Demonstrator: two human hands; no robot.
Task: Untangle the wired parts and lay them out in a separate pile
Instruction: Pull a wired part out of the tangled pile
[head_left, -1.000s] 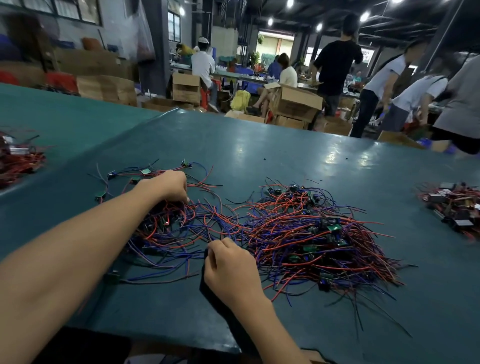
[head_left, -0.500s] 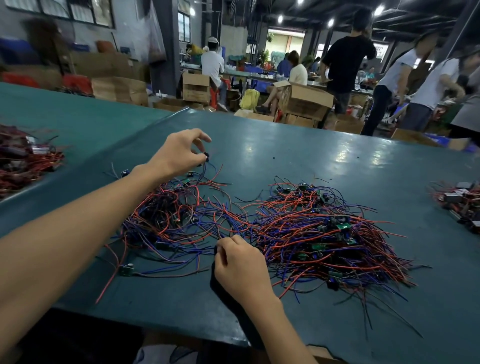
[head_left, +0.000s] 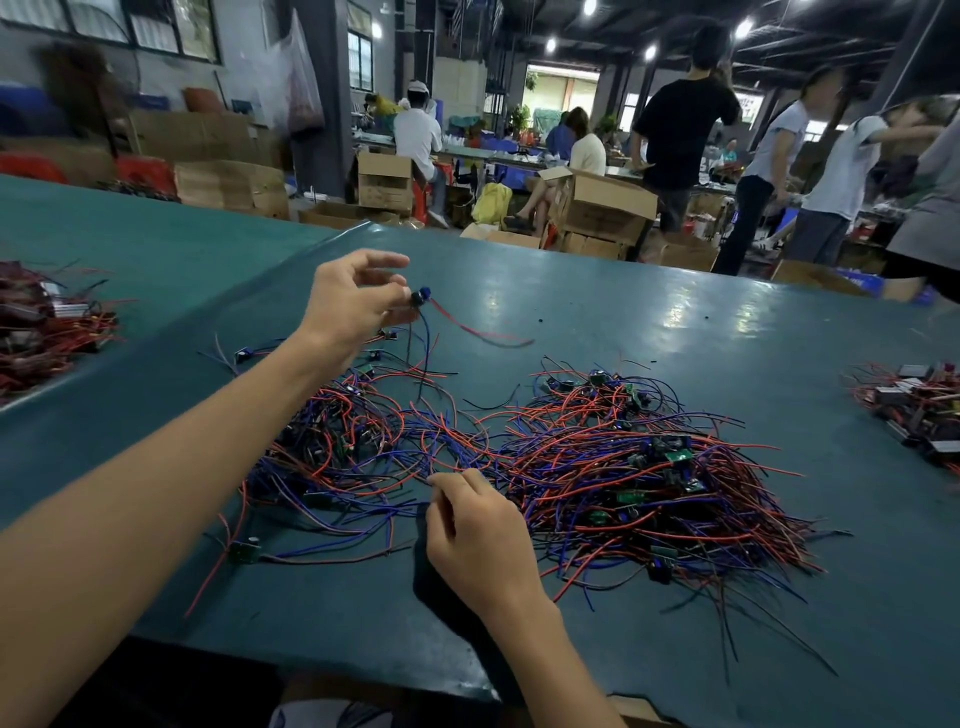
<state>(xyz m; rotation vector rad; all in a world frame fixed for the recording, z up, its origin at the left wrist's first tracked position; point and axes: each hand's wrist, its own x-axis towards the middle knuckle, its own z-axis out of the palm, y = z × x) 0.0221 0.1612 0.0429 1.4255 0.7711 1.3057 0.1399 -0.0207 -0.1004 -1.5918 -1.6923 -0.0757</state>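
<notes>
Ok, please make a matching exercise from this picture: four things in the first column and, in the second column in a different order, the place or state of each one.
Column 1
1. left hand
2. right hand
3. big tangle of red and blue wires
4. open cardboard box

Column 2
A. on the floor beyond the table's far edge
B. raised above the table, pinching a small wired part
C. spread over the middle of the green table
D. low at the tangle's near edge, fingers at the wires

Pairs: 1-B, 2-D, 3-C, 4-A
</notes>
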